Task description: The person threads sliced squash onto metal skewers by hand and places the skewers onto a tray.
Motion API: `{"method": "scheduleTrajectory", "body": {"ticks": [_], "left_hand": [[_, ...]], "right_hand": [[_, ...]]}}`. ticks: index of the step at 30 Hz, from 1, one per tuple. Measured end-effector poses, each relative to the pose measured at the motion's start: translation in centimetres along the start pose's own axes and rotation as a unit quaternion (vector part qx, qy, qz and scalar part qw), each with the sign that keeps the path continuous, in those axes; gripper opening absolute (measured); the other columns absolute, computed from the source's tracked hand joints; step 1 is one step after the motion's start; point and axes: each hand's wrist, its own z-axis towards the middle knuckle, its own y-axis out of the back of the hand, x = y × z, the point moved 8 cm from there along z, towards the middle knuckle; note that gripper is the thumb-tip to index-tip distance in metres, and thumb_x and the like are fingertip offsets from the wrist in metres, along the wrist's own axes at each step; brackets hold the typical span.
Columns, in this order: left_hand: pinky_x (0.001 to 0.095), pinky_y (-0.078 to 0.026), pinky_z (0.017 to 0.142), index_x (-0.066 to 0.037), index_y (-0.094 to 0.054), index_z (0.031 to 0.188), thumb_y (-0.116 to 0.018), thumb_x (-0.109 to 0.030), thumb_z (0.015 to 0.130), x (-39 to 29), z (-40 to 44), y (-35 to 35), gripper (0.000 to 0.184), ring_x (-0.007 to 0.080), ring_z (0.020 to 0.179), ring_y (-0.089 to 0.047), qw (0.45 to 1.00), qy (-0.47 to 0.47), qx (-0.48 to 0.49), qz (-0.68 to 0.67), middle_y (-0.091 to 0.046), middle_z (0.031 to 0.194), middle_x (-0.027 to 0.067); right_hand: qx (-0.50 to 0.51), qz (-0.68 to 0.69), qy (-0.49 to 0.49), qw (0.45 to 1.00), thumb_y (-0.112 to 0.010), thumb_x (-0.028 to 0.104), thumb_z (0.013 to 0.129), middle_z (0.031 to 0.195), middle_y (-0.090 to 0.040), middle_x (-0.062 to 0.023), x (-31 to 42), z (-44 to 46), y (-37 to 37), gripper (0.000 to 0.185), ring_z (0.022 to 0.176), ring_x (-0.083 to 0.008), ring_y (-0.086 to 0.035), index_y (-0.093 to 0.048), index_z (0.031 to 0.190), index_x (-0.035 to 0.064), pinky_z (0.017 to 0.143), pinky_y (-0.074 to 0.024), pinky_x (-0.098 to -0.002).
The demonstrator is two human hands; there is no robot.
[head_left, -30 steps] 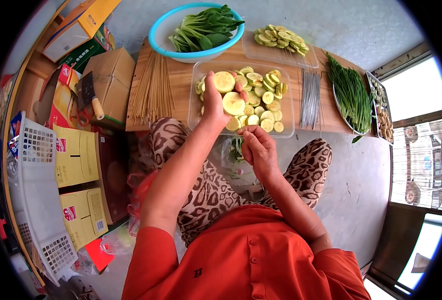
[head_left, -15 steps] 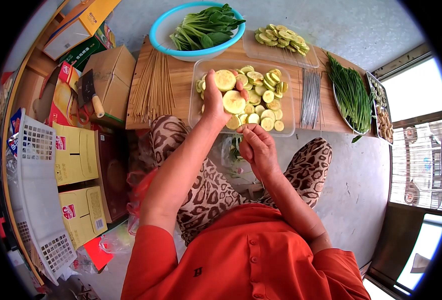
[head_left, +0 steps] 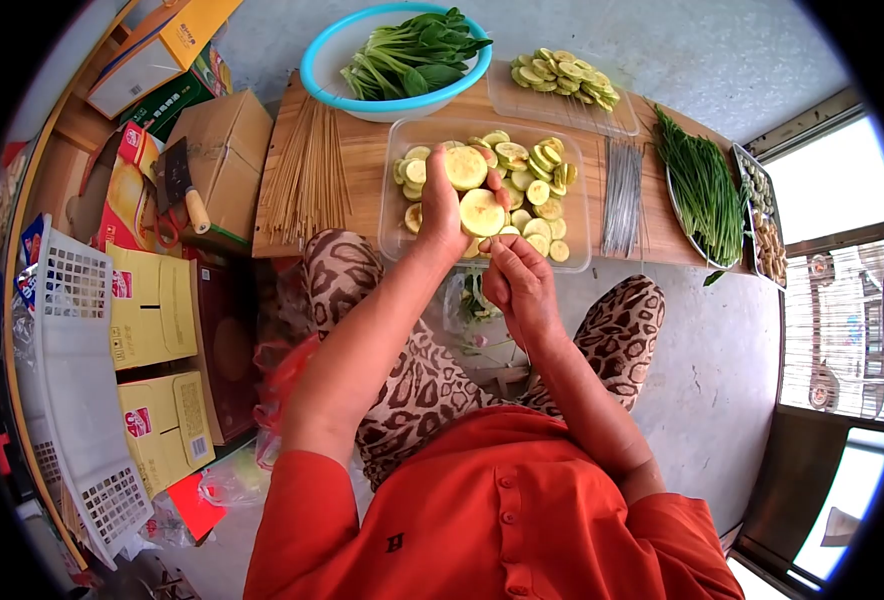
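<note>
My left hand (head_left: pixel 446 212) is closed around zucchini slices over the front of a clear plastic tray (head_left: pixel 390 232). Two large round zucchini slices (head_left: pixel 482 213) show their pale cut faces in its grip. Close below them, my right hand (head_left: pixel 522 285) is pinched on a thin skewer (head_left: pixel 527 350), mostly hidden by the fingers; its tip end is at the lower slice, and I cannot tell whether it has gone in. More cut zucchini (head_left: pixel 539 192) lies loose in the tray behind my hands.
Bamboo sticks (head_left: pixel 307 175) lie left of the tray, metal skewers (head_left: pixel 622 195) right. Behind stand a blue-rimmed basin (head_left: pixel 307 75) of leafy greens and a tray of skewered slices (head_left: pixel 567 78). Chives (head_left: pixel 700 185) fill a plate at right. A cleaver (head_left: pixel 179 178) is by the boxes at left.
My left hand and its slices have moved slightly right and down. My right hand has shifted a little right, and its fingertips are now closer to the lower slice.
</note>
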Motion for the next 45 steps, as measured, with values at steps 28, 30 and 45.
{"method": "scheduleTrajectory", "body": {"ticks": [28, 30, 45], "left_hand": [[0.0368, -0.049, 0.053, -0.003, -0.049, 0.118, -0.029, -0.059, 0.093, -0.1, 0.8, 1.6, 0.065, 0.0264, 0.059, -0.055, 0.998, -0.013, -0.053, -0.041, -0.055, 0.073, 0.0088], [0.0367, -0.049, 0.053, -0.003, -0.049, 0.118, -0.028, -0.059, 0.093, -0.2, 0.7, 1.6, 0.065, 0.0264, 0.059, -0.055, 0.998, -0.016, -0.05, -0.038, -0.055, 0.073, 0.0089], [0.0407, -0.047, 0.055, -0.005, -0.049, 0.119, -0.026, -0.058, 0.093, -1.5, 1.5, 3.0, 0.064, 0.0285, 0.059, -0.055, 0.995, -0.047, -0.09, -0.017, -0.055, 0.073, 0.0095]], "right_hand": [[0.02, -0.132, 0.073, 0.988, -0.042, 0.017, 0.098, 0.05, -0.034, 0.0074, 0.8, 0.7, -0.5, 0.028, 0.042, -0.0027, -0.026, -0.056, 0.116, 0.0005, 0.041, -0.0219, -0.0192], [0.038, -0.121, 0.059, 0.99, -0.042, 0.017, 0.098, 0.05, -0.034, 0.0071, 0.5, 0.8, -0.6, 0.03, 0.042, -0.0033, -0.026, -0.054, 0.12, 0.0002, 0.041, -0.0223, -0.0192], [0.022, -0.134, 0.012, 0.991, -0.047, 0.02, 0.097, 0.053, -0.04, 0.0047, 0.1, -0.3, 0.4, 0.028, 0.045, -0.004, -0.033, -0.059, 0.116, 0.0034, 0.042, -0.0265, -0.0197]]}}
